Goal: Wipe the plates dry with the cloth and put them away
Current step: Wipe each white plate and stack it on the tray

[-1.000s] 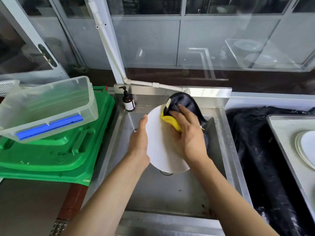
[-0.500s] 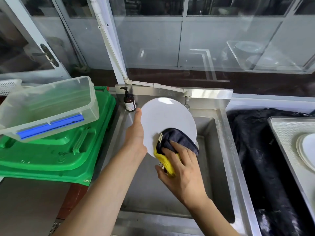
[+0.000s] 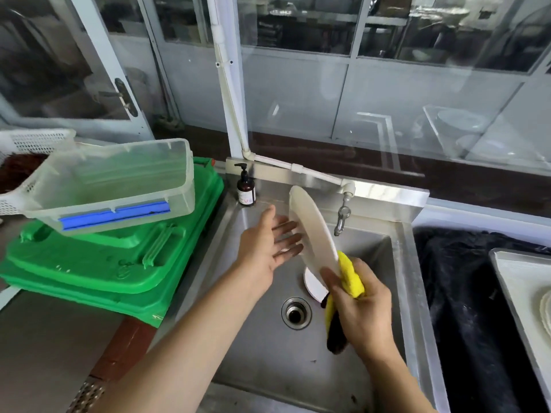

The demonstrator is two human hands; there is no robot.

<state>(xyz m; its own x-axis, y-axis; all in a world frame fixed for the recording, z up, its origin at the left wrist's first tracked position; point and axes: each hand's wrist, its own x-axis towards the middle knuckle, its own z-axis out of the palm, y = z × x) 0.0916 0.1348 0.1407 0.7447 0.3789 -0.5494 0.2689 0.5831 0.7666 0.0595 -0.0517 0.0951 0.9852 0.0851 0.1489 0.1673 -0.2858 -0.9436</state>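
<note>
We held the plate (image 3: 311, 231) edge-on over the sink (image 3: 259, 347), right hand (image 3: 362, 311) gripping it through the cloth (image 3: 351, 277); left hand (image 3: 265, 242) was open beside it.

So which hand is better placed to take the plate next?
Left. The left hand is open with its fingers against the plate, while the right hand pinches both plate rim and cloth.

A white plate (image 3: 311, 231) is held up on its edge over the sink (image 3: 262, 347), tilted, with its top near the back wall. A yellow and dark cloth (image 3: 350, 277) is wrapped on its low edge and hangs down. More white plates (image 3: 544, 308) lie stacked on the tray (image 3: 518, 281) at the right.
</note>
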